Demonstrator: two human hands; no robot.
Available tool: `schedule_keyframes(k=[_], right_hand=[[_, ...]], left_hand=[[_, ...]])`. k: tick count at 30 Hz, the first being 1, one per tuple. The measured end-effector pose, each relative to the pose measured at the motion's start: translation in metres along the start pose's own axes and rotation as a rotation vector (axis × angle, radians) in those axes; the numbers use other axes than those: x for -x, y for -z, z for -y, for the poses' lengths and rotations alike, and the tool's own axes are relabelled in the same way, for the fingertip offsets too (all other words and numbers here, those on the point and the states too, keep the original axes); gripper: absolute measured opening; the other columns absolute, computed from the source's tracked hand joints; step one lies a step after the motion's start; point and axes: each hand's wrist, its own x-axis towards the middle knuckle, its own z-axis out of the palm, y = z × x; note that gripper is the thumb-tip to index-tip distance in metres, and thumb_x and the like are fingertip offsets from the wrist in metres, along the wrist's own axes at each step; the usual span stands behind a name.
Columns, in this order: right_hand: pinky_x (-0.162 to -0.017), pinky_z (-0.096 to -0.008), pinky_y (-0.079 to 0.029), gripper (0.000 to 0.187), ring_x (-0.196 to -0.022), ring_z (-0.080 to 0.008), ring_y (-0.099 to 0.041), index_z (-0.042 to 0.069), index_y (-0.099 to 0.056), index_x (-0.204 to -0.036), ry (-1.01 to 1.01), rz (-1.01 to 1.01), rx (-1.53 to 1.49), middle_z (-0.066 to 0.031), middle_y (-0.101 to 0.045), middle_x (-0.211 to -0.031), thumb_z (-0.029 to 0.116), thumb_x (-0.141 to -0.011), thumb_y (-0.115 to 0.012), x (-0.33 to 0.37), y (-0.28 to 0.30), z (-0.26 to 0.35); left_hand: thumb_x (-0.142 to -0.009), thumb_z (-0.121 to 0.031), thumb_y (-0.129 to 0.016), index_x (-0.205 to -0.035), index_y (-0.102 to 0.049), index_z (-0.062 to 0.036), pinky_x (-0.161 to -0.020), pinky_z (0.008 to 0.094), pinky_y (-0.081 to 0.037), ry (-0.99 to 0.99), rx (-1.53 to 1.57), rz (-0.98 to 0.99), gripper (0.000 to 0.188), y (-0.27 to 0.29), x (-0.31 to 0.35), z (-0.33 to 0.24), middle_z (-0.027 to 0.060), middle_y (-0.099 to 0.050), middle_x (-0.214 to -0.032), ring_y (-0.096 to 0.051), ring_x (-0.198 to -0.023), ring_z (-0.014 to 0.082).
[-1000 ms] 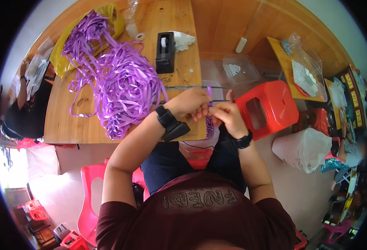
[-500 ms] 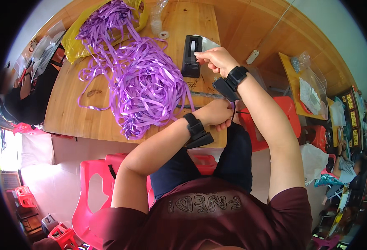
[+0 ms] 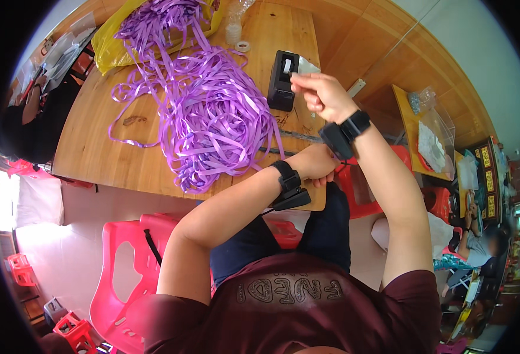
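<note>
My right hand (image 3: 326, 99) is raised beside the right edge of a black tape dispenser (image 3: 280, 97), which carries a small white roll. Thumb and forefinger are pinched together; anything between them is too small to make out. Lower down, at the table's right front corner, my left hand (image 3: 315, 163) has its fingers curled inward, and what they hold is hidden. A large tangled heap of shiny purple ribbon straps (image 3: 218, 121) lies to the left of the dispenser and trails up into a yellow plastic bag (image 3: 108, 47).
The wooden table (image 3: 89, 135) stands before me, with a tape roll (image 3: 243, 46) near its far side. A pink chair (image 3: 103, 289) is at my left, a red stool (image 3: 360, 194) by the table's right edge. Other people sit at far left and far right.
My right hand's pinched fingers have moved from over the dispenser to just off its right edge. My left hand stays curled at the table corner. The whole view has shifted slightly.
</note>
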Motion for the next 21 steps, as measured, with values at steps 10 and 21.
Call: schedule_keyframes(k=[10, 21], right_hand=[[-0.039, -0.0187, -0.022, 0.019, -0.049, -0.0012, -0.034, 0.003, -0.065, -0.093, -0.315, -0.078, 0.108, -0.0024, -0.062, -0.081, 0.02, -0.094, -0.071, -0.001, 0.0, -0.035], [-0.037, -0.0174, -0.025, 0.019, -0.044, -0.0008, -0.038, 0.001, -0.064, -0.091, -0.175, 0.082, 0.256, -0.0021, -0.062, -0.075, 0.02, -0.094, -0.068, 0.057, 0.043, -0.007]], left_hand=[[-0.096, -0.029, -0.05, -0.073, -0.062, -0.0042, -0.041, 0.0293, -0.045, 0.006, -0.071, 0.055, 0.036, 0.002, -0.006, 0.005, 0.0054, -0.062, -0.062, -0.06, -0.046, 0.0156], [-0.098, -0.022, -0.053, -0.097, -0.059, 0.0029, -0.042, 0.0286, -0.05, -0.004, -0.143, 0.028, 0.026, 0.004, -0.001, 0.006, 0.0062, -0.061, -0.066, -0.06, -0.049, 0.0144]])
